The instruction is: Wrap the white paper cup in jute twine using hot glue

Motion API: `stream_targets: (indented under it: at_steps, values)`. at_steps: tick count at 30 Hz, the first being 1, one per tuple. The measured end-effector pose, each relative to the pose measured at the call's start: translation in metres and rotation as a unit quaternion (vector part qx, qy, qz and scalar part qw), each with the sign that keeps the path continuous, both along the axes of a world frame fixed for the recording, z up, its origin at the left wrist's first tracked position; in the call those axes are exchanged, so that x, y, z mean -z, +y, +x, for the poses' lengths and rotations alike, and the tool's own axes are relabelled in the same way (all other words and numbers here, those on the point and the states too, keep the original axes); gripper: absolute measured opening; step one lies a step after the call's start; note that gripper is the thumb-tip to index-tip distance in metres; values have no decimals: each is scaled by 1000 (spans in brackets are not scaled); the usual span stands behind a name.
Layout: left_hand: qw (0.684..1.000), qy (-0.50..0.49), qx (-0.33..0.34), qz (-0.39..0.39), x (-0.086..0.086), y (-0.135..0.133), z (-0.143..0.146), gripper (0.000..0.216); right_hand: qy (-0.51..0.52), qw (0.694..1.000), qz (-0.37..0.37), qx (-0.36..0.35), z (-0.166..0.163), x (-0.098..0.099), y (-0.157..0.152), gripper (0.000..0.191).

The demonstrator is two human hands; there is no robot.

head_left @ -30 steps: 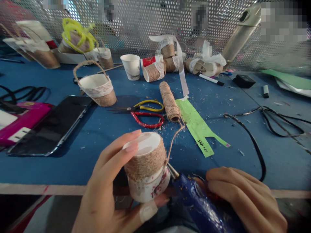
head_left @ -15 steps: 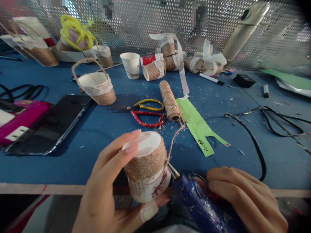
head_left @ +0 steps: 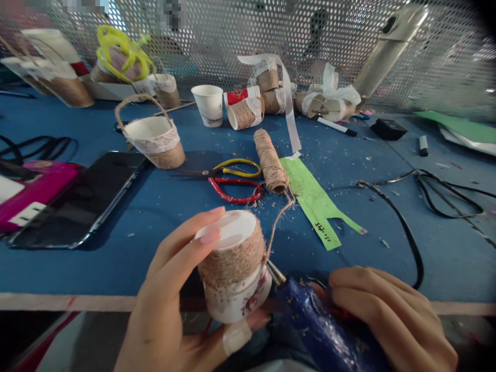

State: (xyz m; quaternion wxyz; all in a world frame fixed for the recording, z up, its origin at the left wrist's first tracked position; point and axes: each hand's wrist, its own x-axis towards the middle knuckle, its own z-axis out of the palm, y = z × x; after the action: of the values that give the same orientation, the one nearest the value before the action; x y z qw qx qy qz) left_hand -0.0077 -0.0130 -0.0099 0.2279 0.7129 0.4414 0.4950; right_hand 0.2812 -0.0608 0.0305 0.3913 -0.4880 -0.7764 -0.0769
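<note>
My left hand [head_left: 174, 279] grips a paper cup [head_left: 236, 299] turned upside down, two fingers on its white base and the thumb, with a bandage on it, under the rim. Brown twine is wound around the cup's upper half. In my right hand [head_left: 387, 310] is a blue glue gun [head_left: 313, 320], its metal tip at the cup's side where the loose twine meets the wrapped part. That strand runs up to a twine spool [head_left: 270, 161] lying on the table. Scissors [head_left: 236, 181] with red and yellow handles lie beside the spool.
A twine-wrapped cup basket [head_left: 155, 142] and a phone [head_left: 81, 199] lie to the left. Green paper [head_left: 310, 201] is right of the spool. At the back stand a white cup [head_left: 209, 106], more wrapped cups and a metal bottle [head_left: 391, 51]. A black cable [head_left: 403, 232] curves at the right.
</note>
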Motion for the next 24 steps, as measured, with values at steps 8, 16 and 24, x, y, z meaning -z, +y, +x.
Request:
stream_targets:
  at_steps: [8, 16, 24]
  values:
    - [1000, -9, -6, 5, 3, 2, -1, 98, -4, 1000, 1, 8, -1, -2, -1, 22]
    - [1000, 3, 1, 15, -2, 2, 0, 93, 17, 1000, 0, -7, -2, 0, 1, 23]
    - [1000, 8, -3, 9, 0, 3, 2, 86, 2, 1000, 5, -3, -1, 0, 0, 22]
